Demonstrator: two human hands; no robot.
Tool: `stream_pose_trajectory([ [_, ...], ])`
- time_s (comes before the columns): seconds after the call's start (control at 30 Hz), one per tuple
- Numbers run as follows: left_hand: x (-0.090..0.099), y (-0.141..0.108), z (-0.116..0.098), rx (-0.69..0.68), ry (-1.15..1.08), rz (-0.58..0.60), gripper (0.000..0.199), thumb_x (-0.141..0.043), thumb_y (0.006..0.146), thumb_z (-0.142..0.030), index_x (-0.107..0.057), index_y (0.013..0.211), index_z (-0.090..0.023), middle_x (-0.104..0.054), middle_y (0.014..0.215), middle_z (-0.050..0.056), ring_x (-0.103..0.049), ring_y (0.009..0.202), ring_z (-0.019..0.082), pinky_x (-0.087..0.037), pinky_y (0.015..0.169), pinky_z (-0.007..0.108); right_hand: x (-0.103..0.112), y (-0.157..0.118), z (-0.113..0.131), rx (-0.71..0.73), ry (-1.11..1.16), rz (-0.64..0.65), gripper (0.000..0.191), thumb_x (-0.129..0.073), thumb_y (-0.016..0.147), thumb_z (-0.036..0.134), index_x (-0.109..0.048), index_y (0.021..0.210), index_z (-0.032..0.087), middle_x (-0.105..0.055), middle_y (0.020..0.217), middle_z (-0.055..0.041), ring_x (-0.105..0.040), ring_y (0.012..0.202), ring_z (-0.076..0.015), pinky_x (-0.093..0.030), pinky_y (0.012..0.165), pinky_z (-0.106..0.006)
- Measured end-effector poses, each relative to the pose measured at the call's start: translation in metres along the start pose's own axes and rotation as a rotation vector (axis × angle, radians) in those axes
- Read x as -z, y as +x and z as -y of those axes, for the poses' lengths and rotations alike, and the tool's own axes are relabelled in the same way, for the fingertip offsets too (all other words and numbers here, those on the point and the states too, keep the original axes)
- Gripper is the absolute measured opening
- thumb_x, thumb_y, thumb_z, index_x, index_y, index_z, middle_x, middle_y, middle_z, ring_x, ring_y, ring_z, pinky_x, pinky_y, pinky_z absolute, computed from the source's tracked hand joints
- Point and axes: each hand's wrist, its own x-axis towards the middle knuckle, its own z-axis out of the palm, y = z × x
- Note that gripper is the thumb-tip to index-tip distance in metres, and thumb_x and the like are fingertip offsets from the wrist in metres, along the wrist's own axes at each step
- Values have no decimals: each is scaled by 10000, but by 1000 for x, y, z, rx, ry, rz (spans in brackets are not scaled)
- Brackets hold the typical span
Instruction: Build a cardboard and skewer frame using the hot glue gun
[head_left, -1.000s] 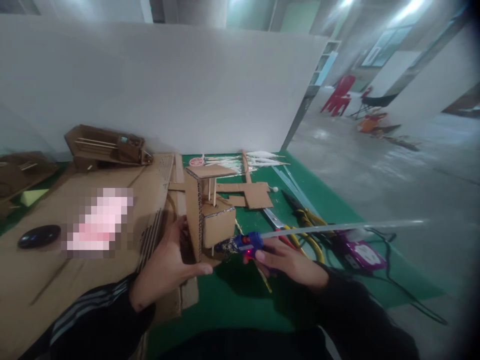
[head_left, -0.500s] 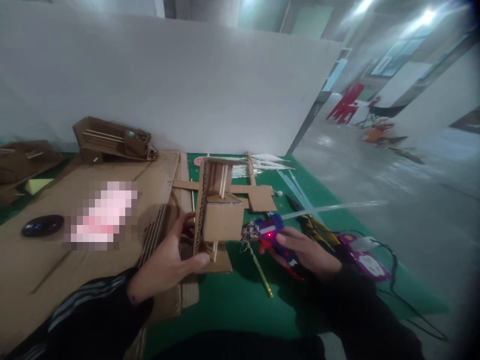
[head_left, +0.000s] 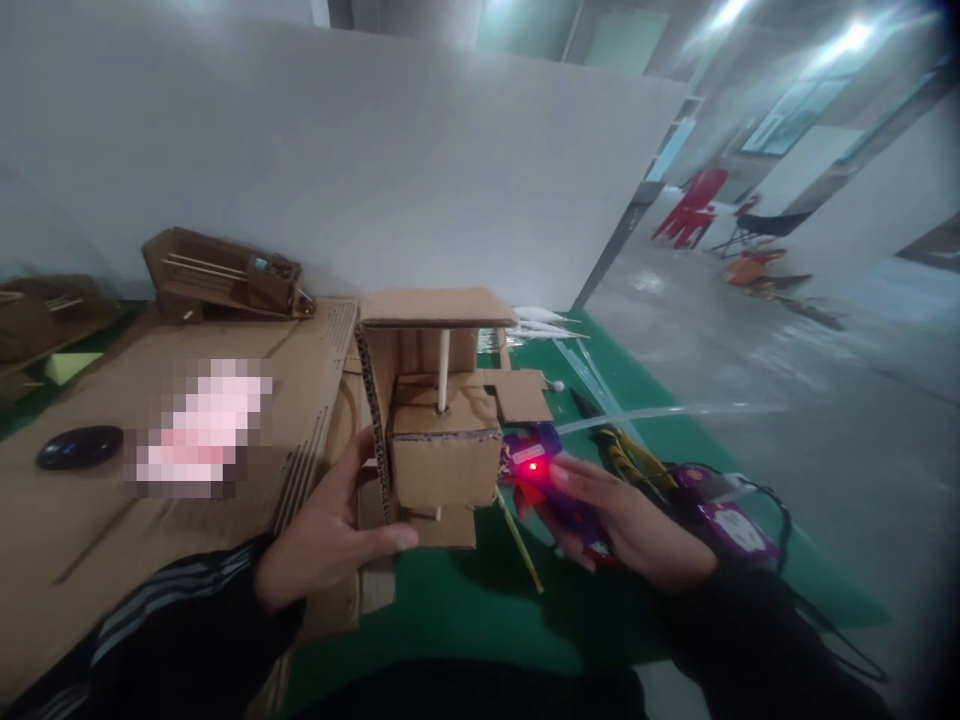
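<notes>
Cardboard model (head_left: 446, 470) gripped along its left side by the left hand (head_left: 334, 545), glue gun (head_left: 536, 468) clasped in the right hand (head_left: 626, 515) just right of the model, black mouse (head_left: 80, 447) well left of it.

Matt brown cardboard box (head_left: 446, 470), glossy black mouse (head_left: 79, 447).

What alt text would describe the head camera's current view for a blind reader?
A left hand holds a cardboard model upright while the right hand holds a blue glue gun beside it, above a green tabletop.
</notes>
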Motion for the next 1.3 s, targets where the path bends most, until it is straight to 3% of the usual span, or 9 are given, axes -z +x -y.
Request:
stream_pose_trajectory([
  [0.17,-2,2,-7,-32,32,-12,940,-840,741,-391,-309,1513,-321,-467,1487,83,-473,1326,324,-413,1112,487,-1,3,7,-68,-26,46,462,-522,950,521,-693,799,119,-526,467,8,-429,334,-74,-284,315,-153],
  [0.37,-2,5,-13,-55,10,2,956,-863,718,-350,-313,1500,-320,-446,1500,79,-462,1333,318,-414,1109,477,-3,9,7,-85,-35,51,495,-496,948,528,-706,806,102,-518,468,2,-432,344,-68,-281,332,-151],
  [0.67,-3,5,-11,-47,61,-1,937,-864,714,-371,-338,1486,-305,-471,1469,90,-502,1290,313,-429,1086,455,-6,12,4,-98,36,39,401,-556,923,494,-679,825,126,-529,473,13,-423,337,-72,-268,307,-147],
  [1.0,-2,4,-9,-30,71,-3,933,-851,731,-386,-320,1498,-362,-437,1504,63,-509,1278,309,-420,1086,450,-6,13,1,-91,82,42,334,-589,916,447,-646,818,133,-631,764,-37,-457,383,-43,-298,297,-146],
  [1.3,-2,3,-10,-40,86,-1,960,-853,728,-389,-295,1509,-364,-451,1490,62,-505,1279,302,-422,1088,433,-2,13,-4,-85,96,48,354,-596,913,468,-642,820,130,-605,778,-34,-446,398,-35,-318,302,-130],
])
